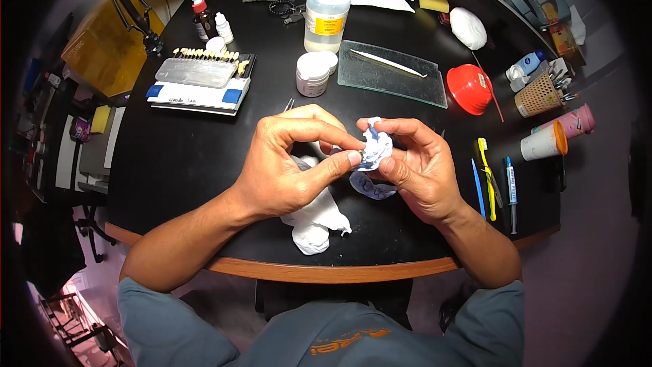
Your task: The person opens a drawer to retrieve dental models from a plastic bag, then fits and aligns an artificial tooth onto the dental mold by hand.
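My left hand [292, 156] is closed, thumb and index finger pinching the left edge of a crumpled white tissue [377, 146] with bluish shading. From the other side, my right hand [424, 170] grips the same tissue between its fingertips and thumb. Whether something small is wrapped inside is hidden. Just under my right thumb shows a curved, translucent blue dental piece [372, 187] with tooth-like hollows; I cannot tell whether it is held or lies on the table. A bunched white cloth or tissue [316, 224] lies on the black table below my left hand.
Ahead stand a large plastic bottle [327, 17], a white jar [312, 76] and a glass slab [414, 85] bearing a white spatula [387, 62]. A tooth shade guide [204, 71] sits left. Right are a red bowl [468, 88], a yellow toothbrush [486, 177] and a syringe [511, 194].
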